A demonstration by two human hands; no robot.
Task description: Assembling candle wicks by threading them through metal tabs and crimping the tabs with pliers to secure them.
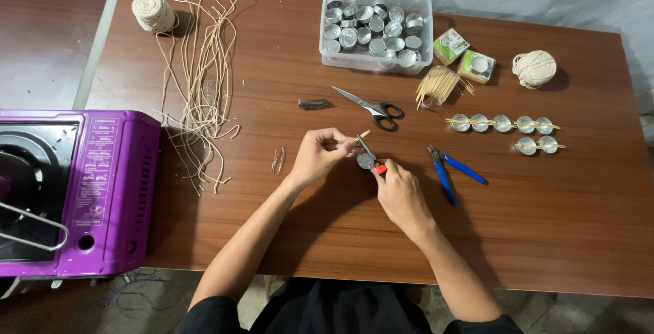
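My left hand point(319, 155) pinches a thin wooden stick point(363, 134) above a small round metal cup point(366, 162) near the middle of the brown table point(286, 102). My right hand point(400, 194) grips a small tool with a red handle point(379, 168) and a slim metal tip reaching up over the cup. Both hands meet at the cup, fingers closed.
Blue-handled pliers point(449, 170) lie just right of my hands, black scissors point(371, 108) just beyond them. A clear tub of metal cups point(376, 29), a bundle of sticks point(438, 85), filled cups on sticks point(502, 124), cut strings point(201, 82), two twine balls and a purple stove point(82, 191) surround the area.
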